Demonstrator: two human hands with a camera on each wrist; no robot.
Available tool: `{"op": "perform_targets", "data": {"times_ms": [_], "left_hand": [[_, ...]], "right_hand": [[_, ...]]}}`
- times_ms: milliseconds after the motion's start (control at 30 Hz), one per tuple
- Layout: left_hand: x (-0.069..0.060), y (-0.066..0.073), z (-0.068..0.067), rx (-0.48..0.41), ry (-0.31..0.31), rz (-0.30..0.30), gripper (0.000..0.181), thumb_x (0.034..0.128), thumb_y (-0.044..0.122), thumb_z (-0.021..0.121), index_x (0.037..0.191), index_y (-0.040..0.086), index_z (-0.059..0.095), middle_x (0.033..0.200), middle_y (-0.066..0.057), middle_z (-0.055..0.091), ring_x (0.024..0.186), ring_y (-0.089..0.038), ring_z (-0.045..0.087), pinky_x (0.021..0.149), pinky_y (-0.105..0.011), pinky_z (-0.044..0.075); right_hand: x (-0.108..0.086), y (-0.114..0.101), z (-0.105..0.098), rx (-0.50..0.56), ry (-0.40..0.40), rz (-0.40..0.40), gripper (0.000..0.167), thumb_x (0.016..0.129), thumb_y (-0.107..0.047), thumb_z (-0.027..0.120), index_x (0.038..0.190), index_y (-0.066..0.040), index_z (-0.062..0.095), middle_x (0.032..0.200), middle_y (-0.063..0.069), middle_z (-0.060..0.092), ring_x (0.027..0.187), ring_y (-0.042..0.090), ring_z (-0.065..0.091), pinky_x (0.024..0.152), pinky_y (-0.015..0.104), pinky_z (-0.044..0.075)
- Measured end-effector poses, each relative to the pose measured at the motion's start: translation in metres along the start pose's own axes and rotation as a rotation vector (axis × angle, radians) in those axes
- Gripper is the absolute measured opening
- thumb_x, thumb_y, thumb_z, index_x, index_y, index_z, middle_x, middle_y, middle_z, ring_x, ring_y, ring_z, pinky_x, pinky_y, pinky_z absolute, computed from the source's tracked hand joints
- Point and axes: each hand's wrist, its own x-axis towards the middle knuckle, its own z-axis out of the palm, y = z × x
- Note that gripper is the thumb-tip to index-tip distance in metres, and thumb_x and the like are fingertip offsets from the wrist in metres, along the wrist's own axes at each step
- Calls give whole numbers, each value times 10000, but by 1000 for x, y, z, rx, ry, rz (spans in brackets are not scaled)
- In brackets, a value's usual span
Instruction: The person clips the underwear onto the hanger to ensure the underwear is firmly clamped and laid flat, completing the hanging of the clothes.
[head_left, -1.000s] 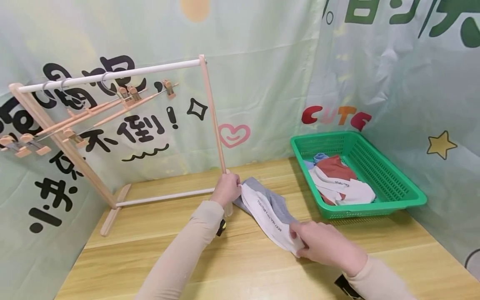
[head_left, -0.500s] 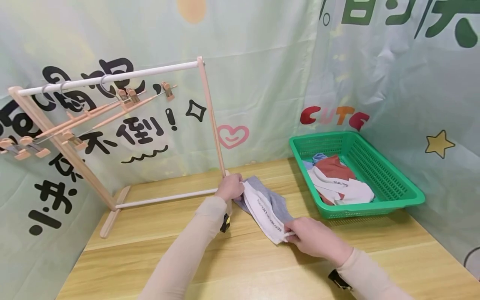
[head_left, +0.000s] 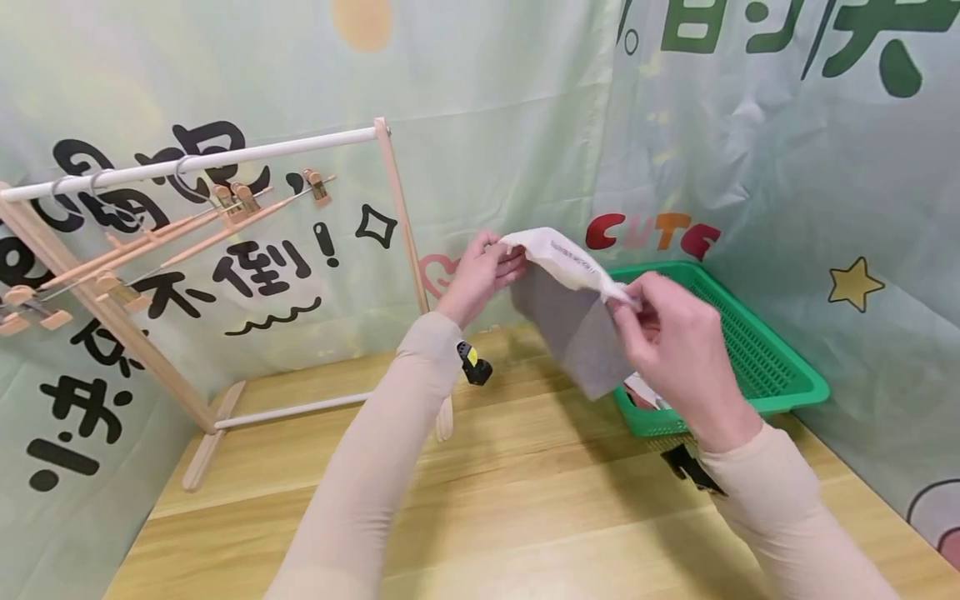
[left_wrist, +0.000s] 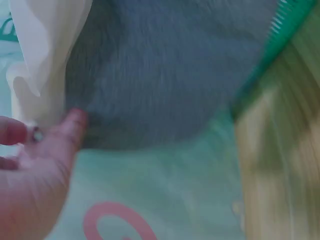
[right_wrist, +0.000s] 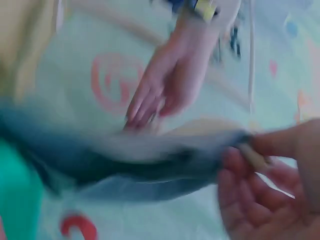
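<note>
A grey cloth garment (head_left: 576, 333) with a white, lettered upper band (head_left: 558, 254) hangs in the air between both hands in the head view. My left hand (head_left: 483, 275) pinches the band's left end, and my right hand (head_left: 675, 342) pinches its right end. In the left wrist view the grey fabric (left_wrist: 160, 75) spreads beside my left hand (left_wrist: 45, 175). The right wrist view is blurred; there my right hand (right_wrist: 270, 185) grips one end of the cloth (right_wrist: 150, 175), with my left hand (right_wrist: 170, 75) at the far side.
A wooden rack (head_left: 401, 208) with clip hangers (head_left: 180, 233) on its white top bar (head_left: 262, 152) stands at the left on the wooden table (head_left: 525, 500). Partly behind the garment and right hand is a green basket (head_left: 787, 375) with clothing (head_left: 645, 392) in it.
Both hands have raised the garment off the table, and its grey part now hangs down. The right hand has moved up and right, the left hand up. The view has shifted slightly right.
</note>
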Motion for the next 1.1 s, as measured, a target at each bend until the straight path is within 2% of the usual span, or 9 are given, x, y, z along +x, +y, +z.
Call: {"op": "perform_targets", "data": {"times_ms": [33, 100, 233, 400, 533, 600, 733, 967, 1100], "left_hand": [[-2, -2, -3, 3, -4, -3, 108, 1145, 76, 425, 1043, 73, 460, 1422, -300, 631, 1336, -397, 666, 1081, -393, 591], [-10, -15, -13, 211, 0, -20, 125, 1136, 83, 438, 1027, 70, 497, 1321, -269, 684, 1231, -360, 728, 999, -357, 630], [-27, -55, -38, 834, -3, -49, 145, 1073, 43, 475, 1091, -8, 610, 1123, -213, 723, 985, -303, 743, 847, -350, 652], [-48, -91, -51, 1286, -31, -49, 358, 970, -77, 586, 1325, -39, 616, 1243, -222, 724, 1132, -373, 720, 967, -456, 626], [-70, -103, -39, 1416, -84, 20, 459, 970, -46, 648, 1423, -27, 570, 1251, -259, 717, 1106, -395, 739, 916, -467, 648], [-83, -108, -30, 1514, -133, 129, 374, 987, 15, 660, 1357, -22, 622, 1187, -254, 736, 1063, -386, 751, 889, -479, 652], [-108, -122, -14, 1690, -227, 249, 368, 1046, 314, 692, 1299, 47, 685, 1290, -176, 722, 1251, -324, 692, 1106, -515, 556], [-121, -136, -24, 1532, -462, -61, 935, 956, 722, 657, 1640, 126, 430, 1716, -213, 372, 1551, -390, 447, 1155, -546, 518], [-124, -137, -35, 1516, -504, -135, 1042, 911, 750, 691, 1706, 201, 301, 1787, -192, 190, 1651, -381, 255, 1226, -589, 436]], "right_hand": [[-4, -5, 1, 13, -27, -35, 116, 943, -22, 765, 900, -62, 665, 809, 28, 656, 691, 118, 601, 640, 138, 498], [-19, -14, 13, 22, -171, -108, 164, 929, -40, 785, 864, -104, 648, 751, -26, 602, 658, 71, 546, 595, 179, 484], [-62, -30, 51, 48, -570, -118, 165, 969, -155, 775, 862, -185, 653, 686, -129, 527, 597, -16, 430, 534, 185, 407], [-103, -34, 78, 112, -852, -66, 89, 978, -206, 774, 1035, -158, 725, 694, -158, 580, 601, -43, 481, 547, 203, 438], [-115, -25, 73, 94, -883, -39, 155, 929, -196, 831, 1032, -154, 723, 716, -147, 574, 635, -21, 494, 564, 227, 435], [-118, -17, 67, 25, -872, -11, 198, 883, -194, 875, 996, -164, 715, 750, -117, 600, 657, 20, 538, 562, 255, 450], [-125, 0, 59, -142, -862, 14, 306, 803, -235, 943, 967, -170, 694, 830, -52, 625, 699, 137, 629, 559, 331, 507], [-128, 13, 51, -147, -923, 31, 344, 788, -389, 951, 829, -236, 646, 807, -102, 511, 647, 58, 464, 526, 286, 402], [-127, 15, 43, -119, -955, 35, 387, 799, -447, 932, 725, -269, 597, 716, -134, 475, 622, 34, 424, 516, 263, 350]]}}
